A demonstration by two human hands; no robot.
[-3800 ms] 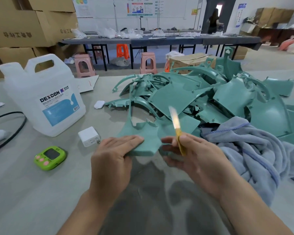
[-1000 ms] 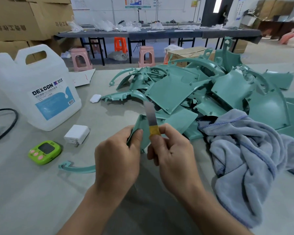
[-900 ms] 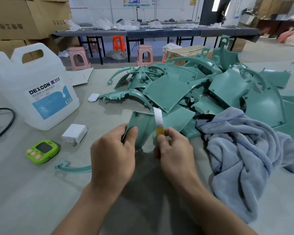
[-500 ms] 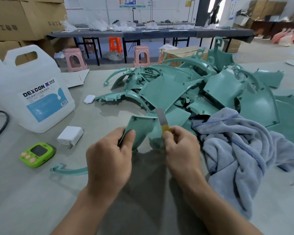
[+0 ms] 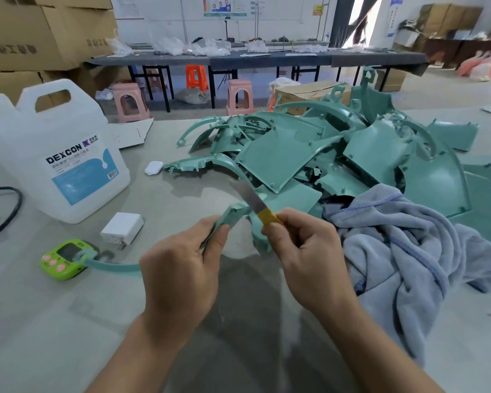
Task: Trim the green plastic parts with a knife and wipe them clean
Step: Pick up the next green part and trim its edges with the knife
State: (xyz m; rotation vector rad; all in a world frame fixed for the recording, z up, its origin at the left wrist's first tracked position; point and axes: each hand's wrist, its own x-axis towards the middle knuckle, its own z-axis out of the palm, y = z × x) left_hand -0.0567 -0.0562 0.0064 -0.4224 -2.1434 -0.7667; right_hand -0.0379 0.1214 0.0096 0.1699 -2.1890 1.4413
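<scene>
Left hand [image 5: 182, 268] grips a small arched mint-green plastic part [image 5: 234, 215] by its near rim above the middle of the grey table [image 5: 54, 321]. Right hand [image 5: 306, 256] pinches a yellow-handled steel-bladed knife [image 5: 257, 204] with the blade against the part's top edge; part sits edge-on, full shape unreadable. Translucent white DEXCON jug [image 5: 54, 154] stands toward the table's left edge, fill level unreadable; cardboard box [image 5: 304, 93] past the far edge is half hidden behind the heap of green plastic panels [image 5: 289, 154], contents unseen; grey-blue towel [image 5: 408, 245] at the right covers the heap's near edge, and the left hand hides one end of a thin curved green strip [image 5: 111, 266].
</scene>
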